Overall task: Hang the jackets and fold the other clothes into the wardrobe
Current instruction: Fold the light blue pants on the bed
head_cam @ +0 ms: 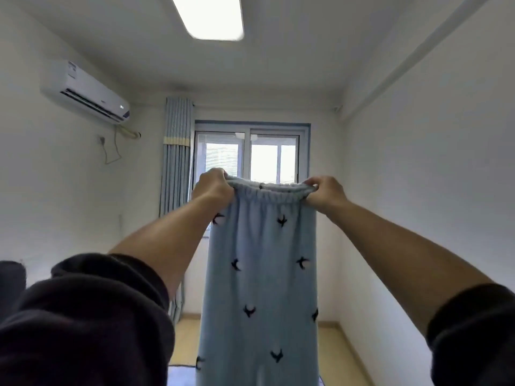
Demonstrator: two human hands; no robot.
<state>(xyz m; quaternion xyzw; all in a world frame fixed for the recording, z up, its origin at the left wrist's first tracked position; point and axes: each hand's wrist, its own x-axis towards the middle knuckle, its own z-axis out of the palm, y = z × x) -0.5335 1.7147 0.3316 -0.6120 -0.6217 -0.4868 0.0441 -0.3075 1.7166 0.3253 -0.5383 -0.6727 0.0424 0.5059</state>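
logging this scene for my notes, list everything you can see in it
trousers: 1, light blue with dark bird-like prints, hanging at centre
air conditioner: 1, white, high on left wall
curtain: 1, blue-grey, left of window
window: 1, white frame, far wall
ceiling light: 1, white, overhead
sleeves: 2, dark, on both forearms
left hand: 1, grips waistband's left end
right hand: 1, grips waistband's right end

Light wood floor [337,355] way down below the grip, with a pale blue surface [181,376] at its near edge, can't tell what.
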